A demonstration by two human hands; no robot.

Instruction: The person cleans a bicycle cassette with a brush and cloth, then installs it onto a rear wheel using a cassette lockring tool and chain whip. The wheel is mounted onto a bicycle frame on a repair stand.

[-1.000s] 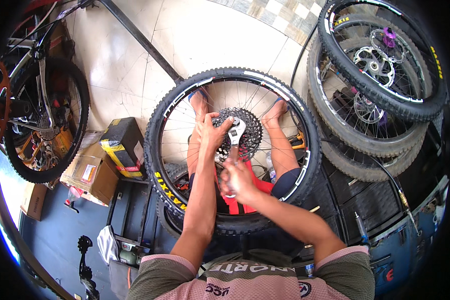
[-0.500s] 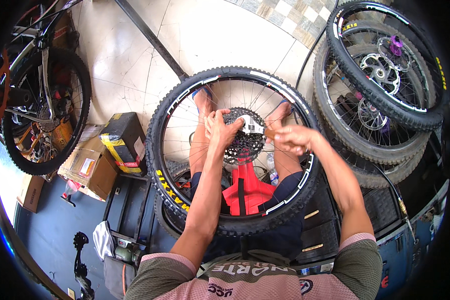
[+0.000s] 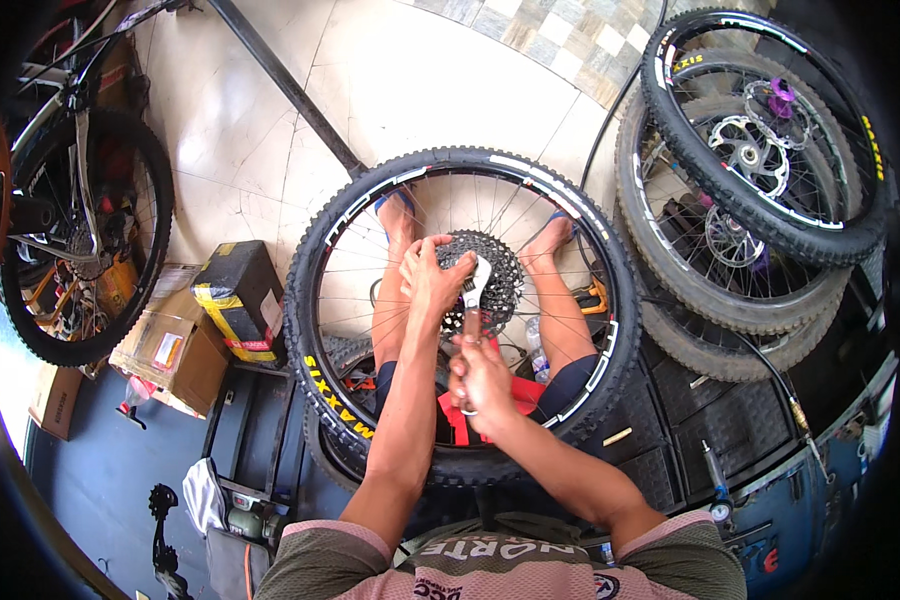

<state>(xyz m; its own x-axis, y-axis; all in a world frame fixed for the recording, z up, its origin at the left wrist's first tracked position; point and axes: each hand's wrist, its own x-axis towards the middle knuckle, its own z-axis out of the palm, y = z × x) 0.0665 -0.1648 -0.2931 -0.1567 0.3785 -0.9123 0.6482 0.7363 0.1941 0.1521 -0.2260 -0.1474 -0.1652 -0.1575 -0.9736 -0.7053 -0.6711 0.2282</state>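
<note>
A bicycle wheel with a knobby black tyre (image 3: 475, 158) lies across my thighs, its black cassette (image 3: 500, 268) facing up. On the middle of the cassette sits a silver adjustable wrench (image 3: 473, 290), its handle pointing toward my body. My right hand (image 3: 482, 385) is closed round that handle. At the cassette's left side, my left hand (image 3: 433, 280) is closed, its thumb pressed at the wrench head and its fingers curled over the sprockets. The wrench jaws hide whatever sits at the hub's centre. Red cloth (image 3: 525, 392) shows through the spokes below.
Several wheels with disc rotors (image 3: 748, 155) are stacked at the right. A bicycle (image 3: 90, 230) stands at the far left, near a cardboard box (image 3: 165, 350) and a black box with yellow tape (image 3: 240, 300). A dark pole (image 3: 290, 85) slants down to the tyre. A rear derailleur (image 3: 165, 530) hangs lower left.
The wrench handle has swung from pointing right to pointing toward my body. My right hand has come down and left and is now round it. My left hand stays at the cassette.
</note>
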